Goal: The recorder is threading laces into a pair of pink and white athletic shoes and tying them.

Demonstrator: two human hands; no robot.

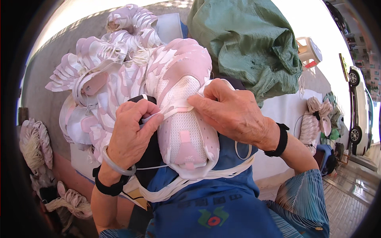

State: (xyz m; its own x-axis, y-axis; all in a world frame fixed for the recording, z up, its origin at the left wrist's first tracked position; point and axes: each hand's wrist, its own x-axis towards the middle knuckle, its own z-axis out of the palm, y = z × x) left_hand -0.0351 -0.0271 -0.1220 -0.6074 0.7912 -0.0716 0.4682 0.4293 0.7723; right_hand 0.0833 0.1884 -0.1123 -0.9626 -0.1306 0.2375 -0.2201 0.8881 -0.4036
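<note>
A pink and white shoe upper (186, 75) stands in front of me, with its mesh tongue (189, 131) toward my body. Across that tongue runs a flat white shoelace (174, 108). My left hand (131, 133) pinches the lace between thumb and fingertips at the left edge of the upper. On the right, my right hand (236, 113) is closed, its thumb and bent forefinger pressing the lace at the other edge. A bundle of loose white laces (198, 174) lies across the blue apron (214, 202) on my lap, just below the upper.
Many stacked pink and white uppers (103, 79) crowd the left. A green sack (242, 43) bulges at the far right, with a beige plastic stool (308, 51) behind it. Tied bundles of uppers (311, 125) sit at right; others (35, 144) lie at lower left.
</note>
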